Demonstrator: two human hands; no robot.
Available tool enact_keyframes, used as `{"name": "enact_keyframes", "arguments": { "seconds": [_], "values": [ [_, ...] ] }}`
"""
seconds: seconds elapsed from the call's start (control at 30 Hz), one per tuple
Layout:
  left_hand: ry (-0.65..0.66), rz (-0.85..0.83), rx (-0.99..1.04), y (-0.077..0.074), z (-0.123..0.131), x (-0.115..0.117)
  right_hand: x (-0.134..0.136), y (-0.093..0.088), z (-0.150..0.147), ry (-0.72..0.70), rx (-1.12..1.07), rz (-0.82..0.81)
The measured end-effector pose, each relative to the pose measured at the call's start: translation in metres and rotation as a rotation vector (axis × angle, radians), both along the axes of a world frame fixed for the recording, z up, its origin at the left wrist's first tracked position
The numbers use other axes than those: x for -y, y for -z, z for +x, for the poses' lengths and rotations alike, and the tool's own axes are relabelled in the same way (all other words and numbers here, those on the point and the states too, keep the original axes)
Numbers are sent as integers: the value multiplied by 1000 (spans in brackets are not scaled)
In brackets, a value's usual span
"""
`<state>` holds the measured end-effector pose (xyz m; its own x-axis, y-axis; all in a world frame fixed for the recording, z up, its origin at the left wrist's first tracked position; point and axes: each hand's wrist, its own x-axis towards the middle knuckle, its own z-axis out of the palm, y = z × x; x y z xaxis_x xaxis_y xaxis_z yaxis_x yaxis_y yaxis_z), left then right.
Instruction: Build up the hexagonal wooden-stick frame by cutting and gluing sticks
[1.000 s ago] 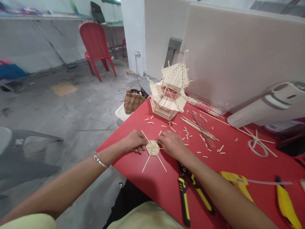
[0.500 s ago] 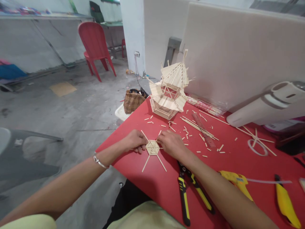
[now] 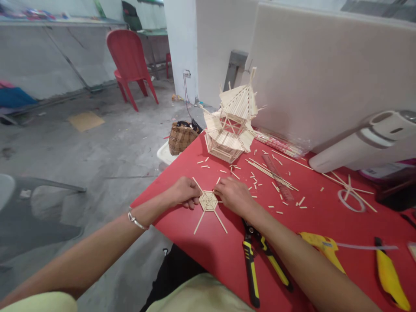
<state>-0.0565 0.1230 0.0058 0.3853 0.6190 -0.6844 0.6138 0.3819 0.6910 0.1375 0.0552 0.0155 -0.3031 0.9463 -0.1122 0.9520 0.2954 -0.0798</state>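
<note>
A small hexagonal web of pale sticks (image 3: 208, 201), with longer sticks radiating from it, lies flat on the red table (image 3: 182, 225). At its left edge is my left hand (image 3: 186, 192), fingers curled in and closed at one of the radiating sticks. My right hand (image 3: 230, 194) pinches at the upper right edge of the web; its fingertips hide whatever is between them. Beyond both hands stands a two-tiered pagoda-like model (image 3: 230, 123) built of the same sticks. Short cut pieces and several long sticks (image 3: 268, 172) are scattered right of my right hand.
Yellow-black cutters (image 3: 253, 255) lie under my right forearm. Farther right are a yellow glue gun (image 3: 321, 247), a yellow-handled tool (image 3: 390, 273), a tape ring (image 3: 351, 201) and a pale tumbler (image 3: 351, 147). A clear ruler (image 3: 277, 177) lies among sticks. A plaid bag (image 3: 182, 138) sits beyond the table's left edge.
</note>
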Motion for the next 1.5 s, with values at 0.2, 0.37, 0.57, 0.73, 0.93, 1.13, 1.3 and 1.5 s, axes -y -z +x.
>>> {"name": "enact_keyframes", "arguments": {
  "seconds": [0.2, 0.37, 0.57, 0.73, 0.93, 1.13, 1.3, 1.5],
  "values": [
    [-3, -8, -5, -4, 1, 1, -1, 2, 1, -13, 3, 8],
    [9, -10, -2, -5, 2, 1, -1, 3, 2, -30, 9, 0],
    [31, -9, 4, -2, 0, 0, -1, 0, 2, -32, 18, -29],
    [56, 0, 16, -1, -1, -1, 0, 0, 2, -37, 25, -32],
    [62, -1, 8, -2, -1, -1, 0, 3, 3, -50, 26, -19],
    [79, 10, 21, -2, -2, -1, -1, 1, 2, -50, 37, -31],
    [81, 11, 32, 2, -3, -1, -1, -1, 0, -59, 52, -26],
    [80, 11, 32, 4, -3, -1, -1, -1, 0, -55, 66, -42]
  ]
}}
